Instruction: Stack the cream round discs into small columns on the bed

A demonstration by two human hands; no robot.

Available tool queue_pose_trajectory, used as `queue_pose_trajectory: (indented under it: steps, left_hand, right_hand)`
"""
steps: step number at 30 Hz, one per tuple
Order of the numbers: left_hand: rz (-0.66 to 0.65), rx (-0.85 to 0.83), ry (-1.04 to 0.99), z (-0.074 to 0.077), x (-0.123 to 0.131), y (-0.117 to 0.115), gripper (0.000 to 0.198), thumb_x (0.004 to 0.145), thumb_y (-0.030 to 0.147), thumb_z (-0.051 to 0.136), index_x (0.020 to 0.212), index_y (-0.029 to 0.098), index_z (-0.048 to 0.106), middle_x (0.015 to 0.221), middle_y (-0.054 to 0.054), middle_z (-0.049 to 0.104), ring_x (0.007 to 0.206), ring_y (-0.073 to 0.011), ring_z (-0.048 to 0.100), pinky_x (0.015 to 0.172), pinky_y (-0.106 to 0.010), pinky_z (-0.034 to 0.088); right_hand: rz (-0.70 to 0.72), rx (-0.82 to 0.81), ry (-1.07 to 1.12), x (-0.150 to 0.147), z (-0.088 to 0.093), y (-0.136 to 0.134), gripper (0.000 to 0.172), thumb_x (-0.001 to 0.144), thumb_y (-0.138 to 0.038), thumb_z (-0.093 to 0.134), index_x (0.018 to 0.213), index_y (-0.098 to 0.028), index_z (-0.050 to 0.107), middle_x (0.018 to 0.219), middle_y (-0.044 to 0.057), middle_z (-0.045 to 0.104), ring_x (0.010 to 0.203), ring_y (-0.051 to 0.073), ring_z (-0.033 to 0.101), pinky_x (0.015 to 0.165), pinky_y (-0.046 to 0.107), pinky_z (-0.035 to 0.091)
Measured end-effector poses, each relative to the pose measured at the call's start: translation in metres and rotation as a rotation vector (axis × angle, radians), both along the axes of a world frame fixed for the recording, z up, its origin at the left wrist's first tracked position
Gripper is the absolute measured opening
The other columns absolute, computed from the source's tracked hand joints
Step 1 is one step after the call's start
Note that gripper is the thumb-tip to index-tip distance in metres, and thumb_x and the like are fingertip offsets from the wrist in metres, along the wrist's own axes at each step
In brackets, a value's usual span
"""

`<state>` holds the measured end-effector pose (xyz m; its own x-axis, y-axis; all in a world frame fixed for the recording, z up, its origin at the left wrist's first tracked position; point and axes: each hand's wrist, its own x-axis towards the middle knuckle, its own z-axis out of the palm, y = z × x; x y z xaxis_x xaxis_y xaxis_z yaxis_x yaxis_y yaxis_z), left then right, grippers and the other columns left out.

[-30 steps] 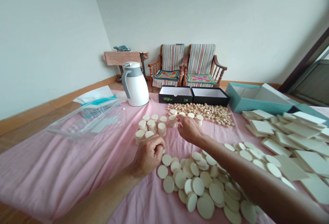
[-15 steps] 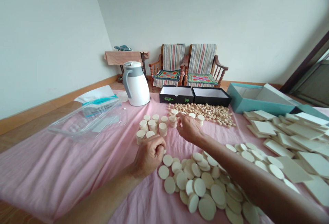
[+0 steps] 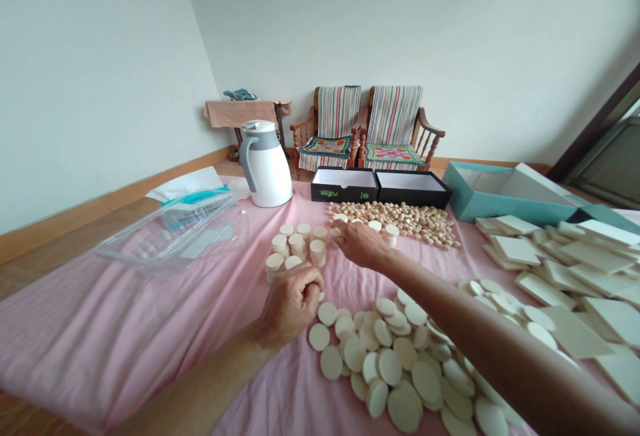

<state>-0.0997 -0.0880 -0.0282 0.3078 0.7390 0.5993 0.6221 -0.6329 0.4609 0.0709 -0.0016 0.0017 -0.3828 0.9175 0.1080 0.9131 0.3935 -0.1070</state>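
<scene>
My left hand [image 3: 293,303] rests as a closed fist on the pink cloth [image 3: 125,329], just left of a loose heap of cream round discs [image 3: 400,369]; what it holds, if anything, is hidden. My right hand [image 3: 361,244] reaches forward across the heap to the short stacks of discs [image 3: 297,247], its fingers pinched at one stack [image 3: 335,231]. Small tan wooden beads [image 3: 415,217] lie spread just beyond that hand.
A white jug [image 3: 265,164] stands at the back left beside a clear plastic bag [image 3: 175,229]. Two black boxes [image 3: 375,186] and a teal box [image 3: 495,196] sit behind. Cream square tiles [image 3: 565,269] cover the right side. Two chairs [image 3: 367,129] stand by the wall.
My right hand has shifted slightly left and forward, from beside the far stacks onto one of them. The left fist has stayed put.
</scene>
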Motion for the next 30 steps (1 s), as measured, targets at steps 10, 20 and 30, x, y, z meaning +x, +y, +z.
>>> queue_pose_trajectory:
  steps: [10,20,30]
  left_hand:
    - [0.018,0.006,0.005,0.002,0.0,0.001,0.023,0.071,0.002,0.038,0.06,0.017,0.052,0.057,0.001,0.054,0.056,-0.0105,0.051,0.053,-0.021,0.036]
    - [0.052,0.099,0.008,0.008,0.002,-0.003,0.022,0.077,0.005,0.041,0.079,0.016,0.06,0.076,-0.004,0.062,0.074,-0.0145,0.058,0.069,-0.025,0.045]
    - [-0.039,-0.173,0.407,0.025,-0.025,-0.027,0.041,0.074,0.006,0.051,0.112,0.022,0.058,0.109,-0.006,0.062,0.103,-0.0204,0.057,0.09,-0.032,0.045]
  right_hand:
    - [0.003,0.057,0.181,0.012,-0.001,-0.011,0.035,0.085,-0.031,0.044,0.117,-0.019,0.051,0.08,0.007,0.067,0.075,0.021,0.062,0.06,0.027,0.037]
    - [-0.025,0.016,0.536,0.077,-0.016,-0.092,0.026,0.084,-0.026,0.045,0.104,-0.016,0.059,0.06,-0.001,0.061,0.053,0.012,0.053,0.053,0.023,0.036]
    - [-0.097,0.164,0.583,0.112,-0.023,-0.102,0.025,0.084,-0.028,0.043,0.096,-0.017,0.062,0.062,0.001,0.061,0.053,0.013,0.054,0.053,0.023,0.038]
